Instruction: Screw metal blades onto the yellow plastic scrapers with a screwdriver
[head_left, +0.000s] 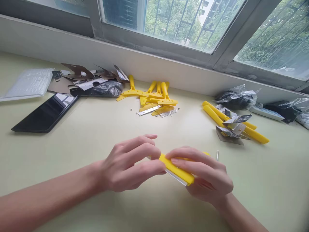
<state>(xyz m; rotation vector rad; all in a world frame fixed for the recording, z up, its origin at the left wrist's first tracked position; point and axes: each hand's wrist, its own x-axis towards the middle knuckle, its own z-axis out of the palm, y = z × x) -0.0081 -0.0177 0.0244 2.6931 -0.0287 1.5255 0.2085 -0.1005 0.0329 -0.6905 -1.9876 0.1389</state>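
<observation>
Between my hands is a yellow plastic scraper (177,169) with a pale metal blade strip along its near edge. My right hand (205,170) grips it from the right, fingers on top of the head; the handle is mostly hidden behind that hand. My left hand (135,162) pinches the scraper's left end between thumb and index finger, the other fingers curled loosely above. Just beyond my right hand a thin metal rod (217,155) shows, its lower end hidden.
At the back middle lie several yellow scraper parts (165,93), a metal blade (149,110) and small nuts. Packaged yellow scrapers (213,116) lie right. A black phone (44,112), cardboard packaging (89,82) and a bubble-wrap bag (29,83) are left. Plastic bags (238,98) sit along the window wall.
</observation>
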